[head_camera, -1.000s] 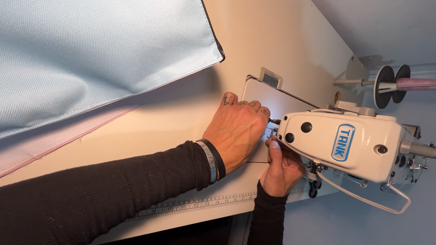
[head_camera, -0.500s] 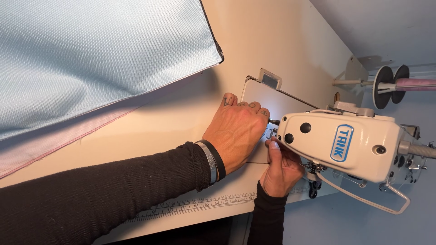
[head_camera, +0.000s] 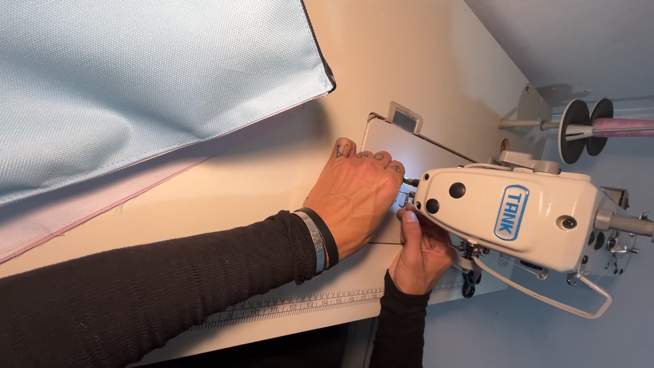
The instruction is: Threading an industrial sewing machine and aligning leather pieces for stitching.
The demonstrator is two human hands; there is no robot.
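- Nearest us, our right hand comes up from below the table edge, past the ruler strip along it, fingertips bunched under the nose of the machine. They look pinched on something small there, but what it is we cannot tell; the head hides it.
- Just beyond, our left hand lies palm down with the fingers curled together, knuckles toward the plate. Its fingertips press in at the needle area, touching or nearly touching those of the right. Whether they grip anything is hidden.
- The needle area sits between the two sets of fingertips, tight under the white head. We judge the parts here small, stiff metal, sharp at the point and easily bent, so best taken by fingertip pinch from the side, never from below the tip.
- The machine itself looks heavy and fixed; it will not shift.
- Farther left, blue fabric lies over a pink layer, well apart from both hands. It looks woven, fairly stiff, light.
- Farthest right, a spool stand with dark discs and a pink spool.
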